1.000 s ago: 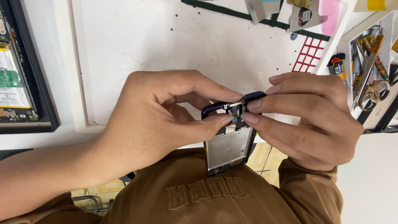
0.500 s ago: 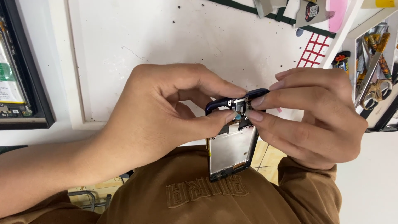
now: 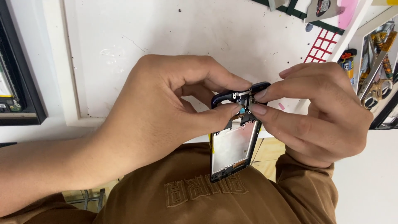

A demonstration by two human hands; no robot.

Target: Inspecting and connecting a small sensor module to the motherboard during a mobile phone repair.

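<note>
Both hands pinch the top end of an opened phone frame, held above the table's near edge.
Left hand steadies; right hand grip narrow on small part. Best worked gently, frame braced.

The phone frame is black along its rim, with a dull silver-grey plate filling its middle and a thin yellow strip on its edge at nine o'clock. The surface is white, flecked with small dark specks. The sweatshirt at six o'clock is brown, with raised letters in the same brown. At two o'clock a grid shows red lines on white, beside a pink patch and dark green strips. At nine o'clock a frame is black. The scissors at three o'clock have brass-coloured handles.
</note>
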